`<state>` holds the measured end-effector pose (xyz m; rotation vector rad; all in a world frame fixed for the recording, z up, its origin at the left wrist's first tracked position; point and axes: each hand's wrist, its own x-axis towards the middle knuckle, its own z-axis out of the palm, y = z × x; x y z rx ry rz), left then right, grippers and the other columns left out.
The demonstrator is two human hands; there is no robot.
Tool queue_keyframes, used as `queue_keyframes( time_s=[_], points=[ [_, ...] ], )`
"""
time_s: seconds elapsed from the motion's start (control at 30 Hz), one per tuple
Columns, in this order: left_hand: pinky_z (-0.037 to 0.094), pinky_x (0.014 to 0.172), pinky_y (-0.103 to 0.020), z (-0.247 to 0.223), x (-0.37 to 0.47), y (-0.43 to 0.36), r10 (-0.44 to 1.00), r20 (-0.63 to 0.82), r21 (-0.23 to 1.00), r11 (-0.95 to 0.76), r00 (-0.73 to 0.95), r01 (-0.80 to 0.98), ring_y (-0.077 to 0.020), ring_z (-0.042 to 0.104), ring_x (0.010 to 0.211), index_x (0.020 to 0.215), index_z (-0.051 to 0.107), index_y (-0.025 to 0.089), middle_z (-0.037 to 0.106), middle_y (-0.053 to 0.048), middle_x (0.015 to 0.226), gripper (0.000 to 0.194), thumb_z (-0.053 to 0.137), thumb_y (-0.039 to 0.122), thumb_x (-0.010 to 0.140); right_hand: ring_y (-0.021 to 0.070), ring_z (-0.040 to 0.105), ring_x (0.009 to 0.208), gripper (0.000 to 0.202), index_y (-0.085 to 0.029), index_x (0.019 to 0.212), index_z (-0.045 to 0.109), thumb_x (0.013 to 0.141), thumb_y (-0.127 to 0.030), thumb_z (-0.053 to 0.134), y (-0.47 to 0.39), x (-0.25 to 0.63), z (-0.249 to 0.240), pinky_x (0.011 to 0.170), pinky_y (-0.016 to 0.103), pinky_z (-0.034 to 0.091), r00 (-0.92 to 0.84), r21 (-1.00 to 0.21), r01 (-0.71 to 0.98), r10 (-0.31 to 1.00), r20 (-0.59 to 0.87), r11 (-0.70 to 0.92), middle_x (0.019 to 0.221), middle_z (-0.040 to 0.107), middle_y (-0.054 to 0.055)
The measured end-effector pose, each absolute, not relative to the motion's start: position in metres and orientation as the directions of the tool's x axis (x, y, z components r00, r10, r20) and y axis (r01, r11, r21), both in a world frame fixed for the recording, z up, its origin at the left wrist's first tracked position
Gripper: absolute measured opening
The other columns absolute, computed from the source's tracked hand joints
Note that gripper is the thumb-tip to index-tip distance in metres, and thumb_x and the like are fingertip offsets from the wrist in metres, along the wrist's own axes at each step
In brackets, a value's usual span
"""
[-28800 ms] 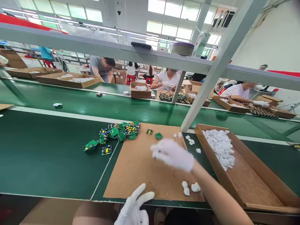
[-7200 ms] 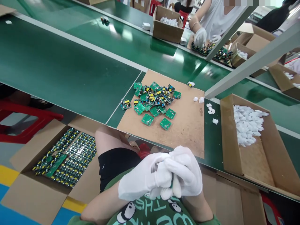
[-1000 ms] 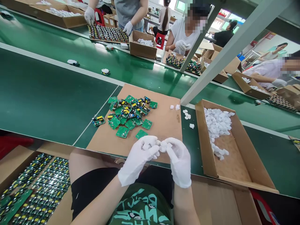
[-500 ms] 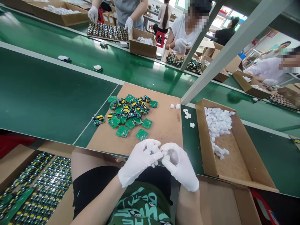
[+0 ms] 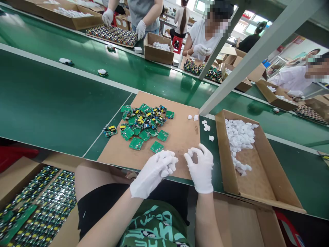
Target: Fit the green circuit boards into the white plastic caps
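Observation:
My left hand (image 5: 156,173), in a white glove, is curled closed at the front edge of the cardboard sheet (image 5: 177,140). Small white pieces are bunched in its fingers, hard to separate from the glove. My right hand (image 5: 200,168), also gloved, is apart from it to the right. Its thumb and forefinger bend toward each other in a pinch; anything between the tips is too small to make out. Beyond my left hand lies a pile of green circuit boards (image 5: 144,120) with yellow and black parts. Two white lumps (image 5: 193,117) rest at the sheet's right corner.
An open cardboard box (image 5: 267,168) of white pieces (image 5: 239,135) stands right. White discs (image 5: 206,125) lie beside it. A slanted metal post (image 5: 246,61) rises ahead. Boards (image 5: 102,72) sit on the green belt (image 5: 144,75). Co-workers stand opposite. Packed boards (image 5: 48,206) are lower left.
My hands, together before, have moved apart. The right hand has moved up and right; the left hand's fingers have curled in over the white pieces. Boards on the belt have shifted left.

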<state>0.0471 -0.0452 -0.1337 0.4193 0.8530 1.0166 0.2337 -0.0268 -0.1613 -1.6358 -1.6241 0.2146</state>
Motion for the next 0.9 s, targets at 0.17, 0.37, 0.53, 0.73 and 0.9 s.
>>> queue_keyframes(
  time_s=[0.17, 0.37, 0.53, 0.73, 0.9],
  points=[
    [0.04, 0.049, -0.019, -0.132, 0.051, -0.044, 0.864, -0.395, 0.593, 0.499, 0.311, -0.632, -0.0074, 0.052, 0.054, 0.088, 0.07, 0.012, 0.066, -0.005, 0.075, 0.03, 0.077, 0.039, 0.079, 0.0262, 0.064, 0.112, 0.033, -0.025, 0.124, 0.062, 0.091, -0.026, 0.064, -0.05, 0.21, -0.146, 0.109, 0.051, 0.044, -0.094, -0.697, 0.617, 0.913, 0.396, 0.366, 0.123, 0.066, 0.01],
    [0.045, 0.052, -0.02, -0.132, 0.052, -0.052, 0.906, -0.37, 0.67, 0.413, 0.205, -0.617, -0.0077, 0.049, 0.051, 0.103, 0.068, 0.016, 0.062, 0.002, 0.069, 0.034, 0.076, 0.041, 0.081, 0.0228, 0.068, 0.104, 0.023, -0.024, 0.109, 0.07, 0.088, -0.021, 0.064, -0.058, 0.191, -0.141, 0.098, 0.04, 0.055, -0.036, -0.853, 0.49, 0.982, 0.185, 0.179, 0.111, 0.072, 0.007],
    [0.056, 0.069, -0.027, -0.127, 0.054, -0.06, 0.939, -0.324, 0.826, 0.342, 0.118, -0.448, -0.0149, 0.063, 0.075, 0.108, 0.065, 0.02, 0.067, -0.003, 0.093, 0.035, 0.066, 0.05, 0.089, 0.0256, 0.063, 0.122, 0.032, -0.026, 0.109, 0.074, 0.081, -0.015, 0.062, -0.055, 0.19, -0.141, 0.103, 0.041, 0.052, -0.083, -0.881, 0.458, 0.992, 0.093, 0.121, 0.13, 0.068, 0.007],
    [0.052, 0.068, -0.024, -0.125, 0.055, -0.058, 0.974, -0.212, 0.953, 0.225, 0.083, -0.204, -0.0163, 0.063, 0.076, 0.09, 0.064, 0.019, 0.065, -0.001, 0.081, 0.029, 0.071, 0.047, 0.085, 0.023, 0.07, 0.092, 0.009, -0.023, 0.086, 0.072, 0.079, -0.029, 0.072, -0.059, 0.186, -0.134, 0.088, 0.04, 0.056, -0.033, -0.886, 0.456, 0.997, 0.071, 0.078, 0.124, 0.07, 0.008],
    [0.034, 0.043, -0.018, -0.127, 0.044, -0.053, 0.943, -0.329, 0.902, 0.327, 0.04, -0.282, -0.0082, 0.044, 0.043, 0.091, 0.062, 0.018, 0.055, 0.004, 0.056, 0.037, 0.06, 0.055, 0.09, 0.0105, 0.055, 0.055, 0.004, -0.02, 0.077, 0.064, 0.076, -0.022, 0.068, -0.063, 0.196, -0.123, 0.058, 0.029, 0.051, 0.042, -0.941, 0.339, 0.999, -0.008, -0.021, 0.108, 0.074, 0.008]
  ],
)
